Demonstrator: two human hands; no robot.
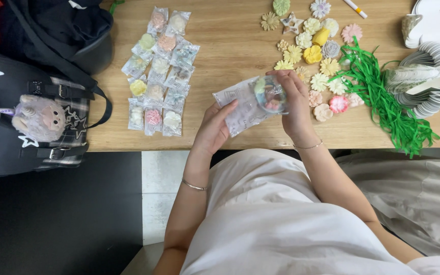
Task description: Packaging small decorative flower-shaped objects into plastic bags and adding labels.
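Both hands clamped on one clear plastic bag (243, 109), held just above the counter (230, 46) edge at 6 o'clock. Left hand (214, 127) pinches the bag's lower corner, right hand (292, 102) wraps the end holding a small pastel flower piece (270, 94).

Risks, judging from the grip — thin film is slippery, so the flower piece could slide out and drop off the counter edge. A hard squeeze could chip the petals. Loose flowers (314, 53) at 1 o'clock sit close to the right wrist; a sweep would scatter them. Bagged pieces (159, 71) at 10 o'clock are well apart — safe.
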